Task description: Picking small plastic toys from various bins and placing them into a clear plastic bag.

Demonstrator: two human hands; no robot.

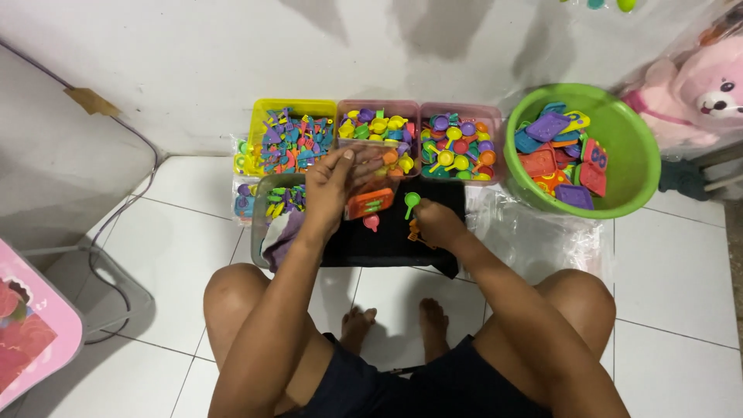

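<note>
White floor tiles (673, 263) run up to a pale wall, and a person sits on them with knees spread and bare feet tucked in. Between the knees lies a black cloth (387, 240), the landmark for everything else.

Over the far left part of the cloth, the left hand (329, 186) holds up a clear plastic bag (370, 174) with an orange toy tray (370, 203) showing at its bottom; the fingers are closed on the bag's upper edge. Over the cloth's right part, the right hand (435, 223) pinches the handle of a small green spoon (411, 203), fingers together around it. A pink toy piece (371, 223) lies on the cloth below the bag, and small orange bits (415, 232) rest just under the right hand.

Beyond the cloth stand three tubs of small coloured toys: a yellow tub (292, 139), a middle pink tub (379, 128) and a right pink tub (460, 143). Left of the cloth sits a grey tub (275, 205) with more pieces. Right of the cloth are crumpled clear plastic (534, 236) and a green basin (619, 147) of larger toy trays. A pink plush bear (704, 93) sits beyond the basin.

The bag looks limp and only held at its top, so its mouth could sag shut and the spoon could miss, dropping onto the cloth. A loose grip could also tip the tray out.
</note>
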